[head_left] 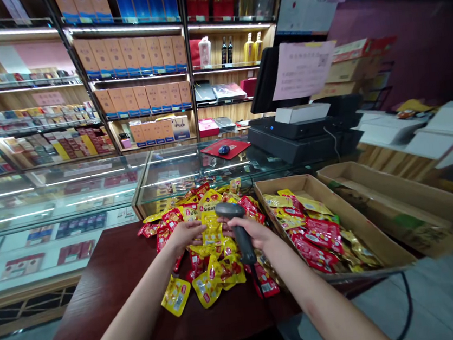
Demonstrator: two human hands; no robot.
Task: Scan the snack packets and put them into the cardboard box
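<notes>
A heap of yellow and red snack packets (221, 271) lies on the dark red table. My left hand (187, 234) is at the left of the heap, its fingers on the edge of a yellow packet (211, 227). My right hand (252, 231) is wrapped round a dark grey handheld scanner (241, 236), whose head is over the pile and whose cable hangs toward the table's front edge. The right fingertips reach the right side of the same yellow packet. To the right, an open cardboard box (270, 217) holds more red and yellow packets.
Another cardboard box (399, 216) stands at the right. Behind the heap is a glass display counter (102, 192) with a mouse (224, 150) on a red mat. A monitor (263, 81) stands at the back right. Shelves of boxes and bottles line the wall.
</notes>
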